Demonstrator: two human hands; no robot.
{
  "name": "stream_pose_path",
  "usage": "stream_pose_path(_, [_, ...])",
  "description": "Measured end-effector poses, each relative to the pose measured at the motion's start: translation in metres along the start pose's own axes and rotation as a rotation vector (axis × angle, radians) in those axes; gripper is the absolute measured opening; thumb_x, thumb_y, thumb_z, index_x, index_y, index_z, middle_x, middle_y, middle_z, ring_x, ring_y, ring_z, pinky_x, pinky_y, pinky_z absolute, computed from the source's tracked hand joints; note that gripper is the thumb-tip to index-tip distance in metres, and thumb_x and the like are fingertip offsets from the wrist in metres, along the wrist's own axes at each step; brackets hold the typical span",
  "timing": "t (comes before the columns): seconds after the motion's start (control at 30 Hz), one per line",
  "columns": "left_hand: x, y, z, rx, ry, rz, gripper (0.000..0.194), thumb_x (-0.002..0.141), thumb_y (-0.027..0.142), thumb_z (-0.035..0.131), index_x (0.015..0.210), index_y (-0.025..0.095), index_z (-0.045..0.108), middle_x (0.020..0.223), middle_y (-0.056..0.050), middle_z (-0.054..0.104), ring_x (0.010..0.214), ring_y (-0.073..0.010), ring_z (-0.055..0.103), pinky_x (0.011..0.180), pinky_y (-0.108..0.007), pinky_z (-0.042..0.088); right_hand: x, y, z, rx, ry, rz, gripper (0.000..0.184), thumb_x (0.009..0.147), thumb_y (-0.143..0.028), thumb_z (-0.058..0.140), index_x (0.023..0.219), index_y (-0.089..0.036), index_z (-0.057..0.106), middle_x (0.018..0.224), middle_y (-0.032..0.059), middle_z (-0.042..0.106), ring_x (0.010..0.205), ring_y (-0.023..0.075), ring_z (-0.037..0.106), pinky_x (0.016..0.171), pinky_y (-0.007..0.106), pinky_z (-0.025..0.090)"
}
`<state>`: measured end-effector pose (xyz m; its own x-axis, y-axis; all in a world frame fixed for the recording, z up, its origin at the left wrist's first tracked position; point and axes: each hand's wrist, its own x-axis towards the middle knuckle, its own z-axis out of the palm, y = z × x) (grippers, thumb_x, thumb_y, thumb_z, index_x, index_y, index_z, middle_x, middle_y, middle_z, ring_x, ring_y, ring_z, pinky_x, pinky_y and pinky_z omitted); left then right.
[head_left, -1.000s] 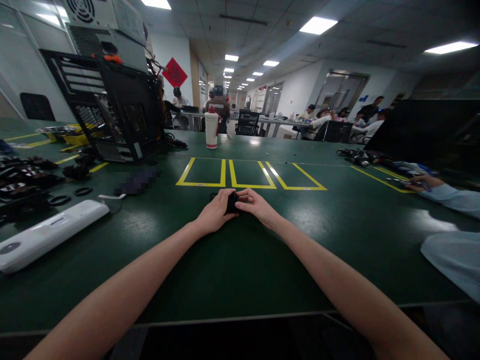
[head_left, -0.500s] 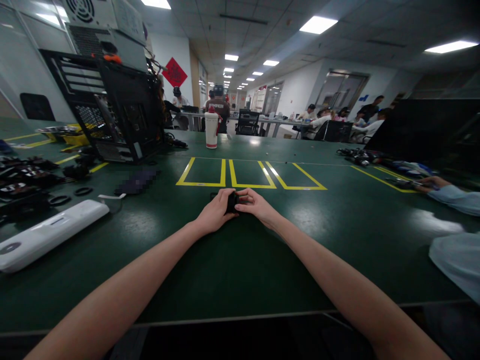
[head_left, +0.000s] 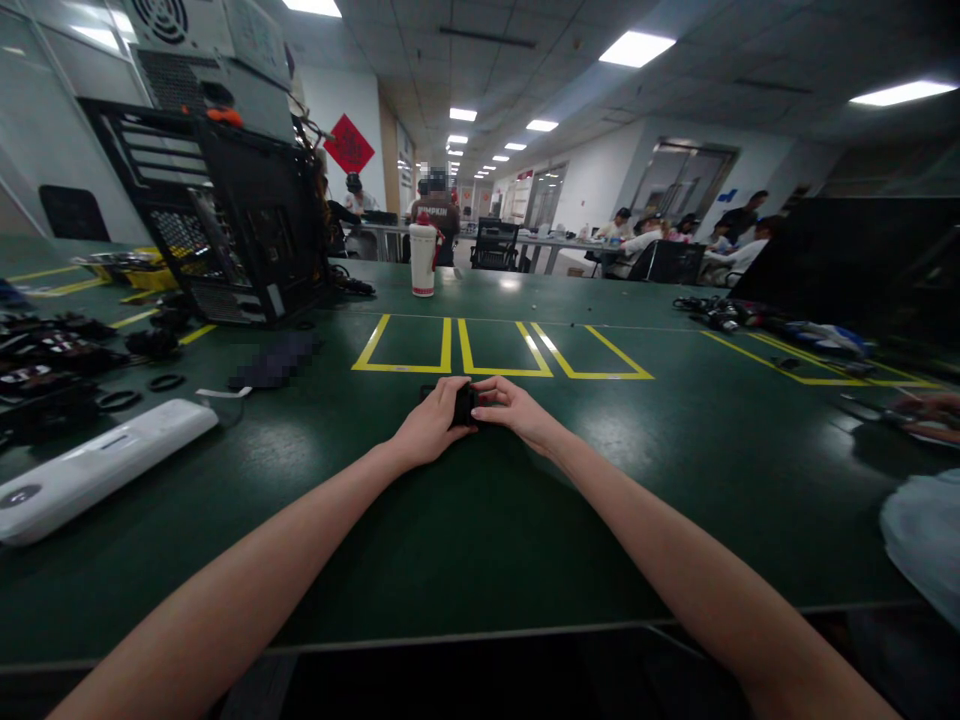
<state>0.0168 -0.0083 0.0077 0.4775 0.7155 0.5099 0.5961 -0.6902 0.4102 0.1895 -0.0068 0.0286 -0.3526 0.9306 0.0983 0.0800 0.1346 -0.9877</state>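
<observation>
My left hand (head_left: 429, 425) and my right hand (head_left: 514, 410) meet over the green table (head_left: 465, 520), just in front of three yellow taped rectangles (head_left: 499, 350). Both hands are closed around a small black object (head_left: 465, 404) held between them; most of it is hidden by my fingers. Both forearms stretch forward from the near table edge.
An open black computer case (head_left: 232, 225) stands at the back left, with black rings and parts (head_left: 120, 395) and a white oblong device (head_left: 97, 465) in front of it. A white cup (head_left: 422, 260) stands farther back. A co-worker's hand (head_left: 926, 410) and sleeve are at the right edge.
My hands stay where they were on the small black object. The co-worker's hand at the right has drawn back toward the right edge.
</observation>
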Motion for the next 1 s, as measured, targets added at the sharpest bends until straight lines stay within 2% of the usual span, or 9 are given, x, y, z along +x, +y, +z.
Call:
stream_pose_path(0.27, [0.0, 0.002, -0.001, -0.013, 0.0, 0.011, 0.062, 0.07, 0.027, 0.06, 0.12, 0.022, 0.024, 0.117, -0.009, 0.038, 0.105, -0.0257, 0.046, 0.085, -0.044, 0.044, 0.003, 0.009, 0.004, 0.068, 0.028, -0.032, 0.026, 0.067, -0.033, 0.062, 0.089, -0.021, 0.054, 0.085, 0.002, 0.058, 0.085, 0.0147, 0.054, 0.08, 0.034, 0.044])
stream_pose_path(0.47, [0.0, 0.001, 0.0, -0.01, -0.002, 0.01, 0.061, 0.071, 0.026, 0.06, 0.12, 0.022, 0.024, 0.117, -0.009, 0.038, 0.104, -0.0257, 0.047, 0.083, -0.045, 0.044, 0.006, 0.009, 0.001, 0.047, 0.006, 0.059, 0.034, 0.066, -0.031, 0.062, 0.097, -0.019, 0.055, 0.097, 0.0054, 0.056, 0.09, 0.0165, 0.053, 0.085, 0.038, 0.042])
stream_pose_path(0.67, [0.001, -0.003, 0.004, -0.008, 0.024, 0.029, 0.063, 0.069, 0.026, 0.062, 0.119, 0.021, 0.025, 0.115, -0.009, 0.039, 0.106, -0.026, 0.045, 0.086, -0.044, 0.042, -0.002, 0.0, 0.0, 0.0, -0.033, -0.031, 0.041, 0.057, -0.019, 0.07, 0.094, -0.02, 0.052, 0.092, 0.0029, 0.056, 0.094, 0.0161, 0.052, 0.085, 0.036, 0.041])
stream_pose_path(0.87, [0.001, -0.002, 0.002, -0.002, 0.007, 0.014, 0.063, 0.07, 0.026, 0.061, 0.12, 0.021, 0.024, 0.117, -0.009, 0.038, 0.104, -0.0256, 0.046, 0.083, -0.043, 0.044, 0.001, 0.007, 0.005, 0.093, 0.01, 0.01, 0.026, 0.067, -0.031, 0.062, 0.089, -0.021, 0.052, 0.086, 0.0017, 0.057, 0.084, 0.0139, 0.054, 0.079, 0.034, 0.044])
stream_pose_path(1.0, [0.001, 0.0, 0.001, 0.004, 0.004, 0.018, 0.063, 0.069, 0.026, 0.061, 0.12, 0.021, 0.024, 0.117, -0.009, 0.038, 0.105, -0.0258, 0.045, 0.084, -0.043, 0.044, 0.004, 0.007, 0.005, 0.105, 0.012, 0.037, 0.03, 0.066, -0.028, 0.063, 0.093, -0.021, 0.052, 0.09, 0.0022, 0.057, 0.085, 0.0138, 0.054, 0.08, 0.034, 0.044])
